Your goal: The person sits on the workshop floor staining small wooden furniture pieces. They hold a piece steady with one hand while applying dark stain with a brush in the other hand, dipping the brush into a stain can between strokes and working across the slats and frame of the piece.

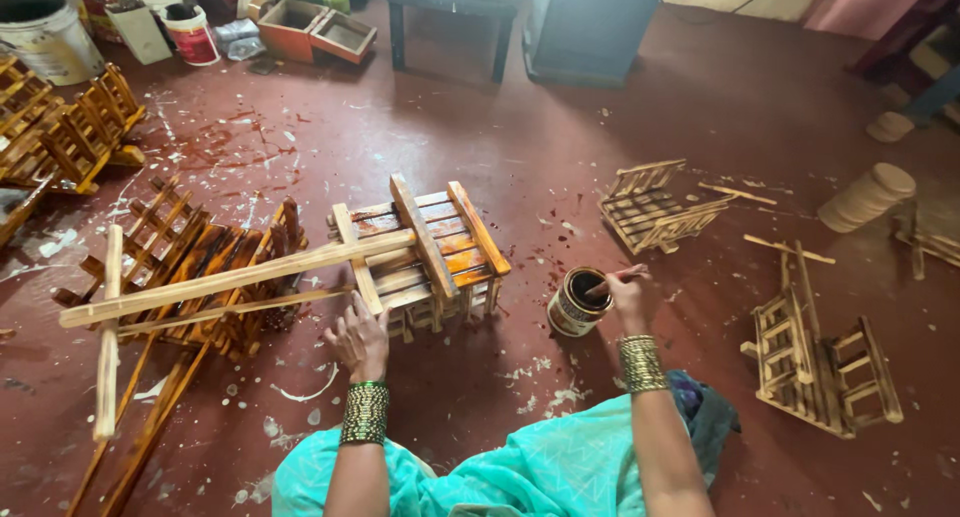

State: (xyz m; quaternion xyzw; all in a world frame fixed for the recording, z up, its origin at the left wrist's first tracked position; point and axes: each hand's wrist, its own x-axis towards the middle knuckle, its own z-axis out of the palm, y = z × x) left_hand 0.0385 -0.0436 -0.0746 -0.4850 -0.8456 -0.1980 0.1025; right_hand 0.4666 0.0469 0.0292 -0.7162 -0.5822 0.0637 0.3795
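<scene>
on the red floor [600, 137], your left hand [360, 342] lies flat, fingers apart, on the wooden rack [430, 247]; right hand [627, 295] is pinched on a brush [612, 278] over the tin [577, 302].

At frame centre I see the slatted wooden stand [425, 252] on the floor [560, 147], the tin [575, 302] just right of it. More wooden racks [820, 367] lie lower right, buckets [45, 37] upper left.

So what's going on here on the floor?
A person sits on a red floor staining slatted wooden racks. The left hand steadies the wooden rack in front, partly coated orange-brown. The right hand dips a brush into a small tin of dark stain. More racks lie around, some unstained.
</scene>
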